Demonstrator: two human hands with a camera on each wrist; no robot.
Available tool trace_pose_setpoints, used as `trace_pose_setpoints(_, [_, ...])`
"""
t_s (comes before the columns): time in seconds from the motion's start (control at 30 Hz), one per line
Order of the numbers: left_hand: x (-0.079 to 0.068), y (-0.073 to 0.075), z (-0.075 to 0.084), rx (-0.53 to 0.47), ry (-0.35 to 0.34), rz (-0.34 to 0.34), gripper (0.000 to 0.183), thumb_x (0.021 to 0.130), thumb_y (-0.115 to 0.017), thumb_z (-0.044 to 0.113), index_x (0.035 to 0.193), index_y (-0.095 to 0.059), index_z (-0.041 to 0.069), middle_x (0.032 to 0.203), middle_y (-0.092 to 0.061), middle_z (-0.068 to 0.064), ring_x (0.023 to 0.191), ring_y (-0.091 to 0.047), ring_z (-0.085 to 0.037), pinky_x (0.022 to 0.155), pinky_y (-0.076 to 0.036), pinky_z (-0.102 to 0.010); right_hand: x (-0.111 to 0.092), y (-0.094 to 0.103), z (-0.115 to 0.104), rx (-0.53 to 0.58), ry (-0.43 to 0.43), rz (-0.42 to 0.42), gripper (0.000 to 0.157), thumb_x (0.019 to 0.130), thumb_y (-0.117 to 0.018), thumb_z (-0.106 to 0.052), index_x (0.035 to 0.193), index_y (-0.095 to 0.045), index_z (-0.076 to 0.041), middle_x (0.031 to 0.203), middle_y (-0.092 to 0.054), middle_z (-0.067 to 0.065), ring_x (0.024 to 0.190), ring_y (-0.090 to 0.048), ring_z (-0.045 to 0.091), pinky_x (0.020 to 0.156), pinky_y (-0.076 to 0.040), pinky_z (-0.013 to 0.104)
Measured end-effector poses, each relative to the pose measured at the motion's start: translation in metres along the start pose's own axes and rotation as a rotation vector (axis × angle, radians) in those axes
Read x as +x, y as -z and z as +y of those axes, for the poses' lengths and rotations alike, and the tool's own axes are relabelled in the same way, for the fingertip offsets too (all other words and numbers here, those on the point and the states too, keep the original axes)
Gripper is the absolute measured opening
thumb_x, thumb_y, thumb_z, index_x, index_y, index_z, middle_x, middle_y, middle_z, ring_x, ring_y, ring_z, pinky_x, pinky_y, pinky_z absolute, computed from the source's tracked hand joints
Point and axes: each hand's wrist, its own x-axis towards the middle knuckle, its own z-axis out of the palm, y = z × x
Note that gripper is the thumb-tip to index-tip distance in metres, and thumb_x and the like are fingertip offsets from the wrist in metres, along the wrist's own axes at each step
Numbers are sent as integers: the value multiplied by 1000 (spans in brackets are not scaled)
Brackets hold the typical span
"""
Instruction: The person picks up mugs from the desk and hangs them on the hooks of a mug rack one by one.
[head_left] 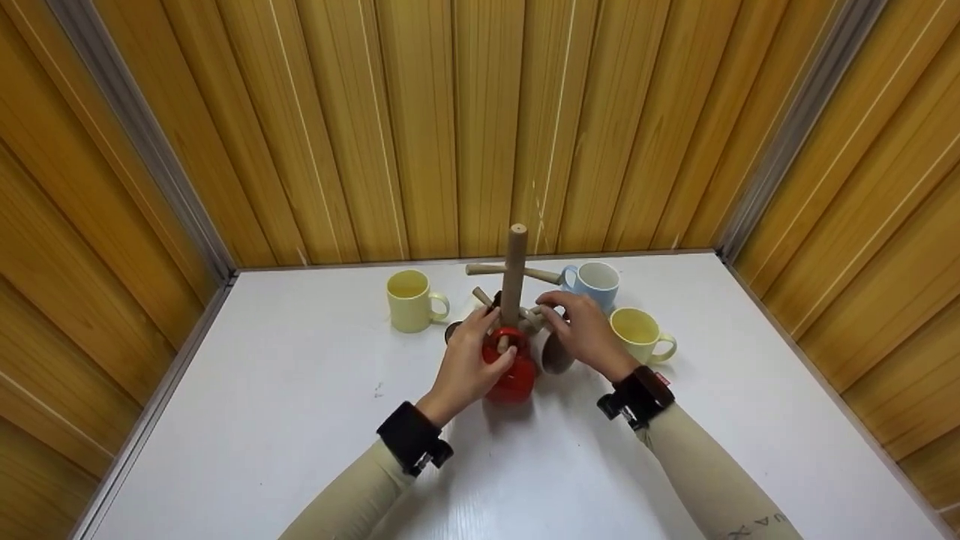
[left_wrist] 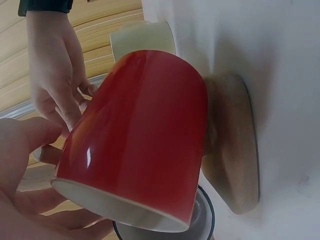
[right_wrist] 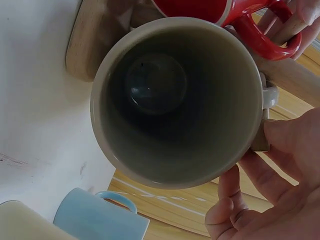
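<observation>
A wooden mug tree stands in the middle of the table, pegs sticking out around its post. A red mug hangs by its handle on the near peg, mouth tilted down. My left hand is beside it, thumb at the peg tip, the other fingers extended behind the handle. On the right peg hangs a grey mug, its dark inside facing the right wrist camera. My right hand pinches that peg's end between thumb and index finger. A dark-rimmed mug shows behind the red one.
A yellow mug stands left of the tree. To the right are a light blue mug and another yellow mug, close to my right hand. Upper pegs stick out left and right. Wood-patterned walls enclose the white table.
</observation>
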Motion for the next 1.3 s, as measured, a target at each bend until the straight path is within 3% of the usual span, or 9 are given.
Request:
trace_pose_setpoints(0.37, [6, -1, -6, -21, -52, 13, 57, 89, -70, 14, 141, -57, -5, 146, -53, -27, 133, -52, -43, 112, -39, -59, -4, -2, 3, -18, 28, 50, 13, 99, -68, -12, 107, -76, -5, 100, -77, 5, 90, -63, 27, 80, -52, 44])
trace_pose_setpoints(0.73, [11, 14, -22, -81, -103, -70, 55, 90, -69, 12, 142, -58, -4, 148, -52, -27, 141, -45, -42, 118, -34, -56, -16, -6, -2, -8, 52, 120, 13, 96, -73, -12, 107, -78, -6, 99, -78, 3, 90, -66, 27, 77, -50, 43])
trace_pose_setpoints(0.83, [10, 17, -27, -88, -128, -42, 53, 90, -71, 9, 139, -59, -6, 146, -54, -26, 139, -48, -42, 118, -34, -54, -19, -7, -5, -11, 51, 120, 15, 95, -73, -12, 109, -78, -7, 100, -78, 3, 89, -65, 28, 76, -47, 41])
trace_pose_setpoints(1.03, [7, 21, -36, -107, -103, 46, 49, 89, -77, 9, 135, -63, -3, 132, -67, -19, 123, -62, -33, 109, -46, -50, -26, -8, -11, -4, 57, 124, 18, 96, -72, -9, 112, -77, -4, 101, -78, 6, 89, -65, 31, 76, -47, 42])
trace_pose_setpoints(1.3, [3, 22, -42, -196, -79, 236, 21, 85, -83, 4, 105, -75, 2, 110, -76, -10, 114, -69, -26, 106, -50, -44, -34, -14, -19, -25, 77, 134, 21, 96, -73, -11, 116, -77, -6, 104, -78, 5, 88, -63, 24, 75, -45, 37])
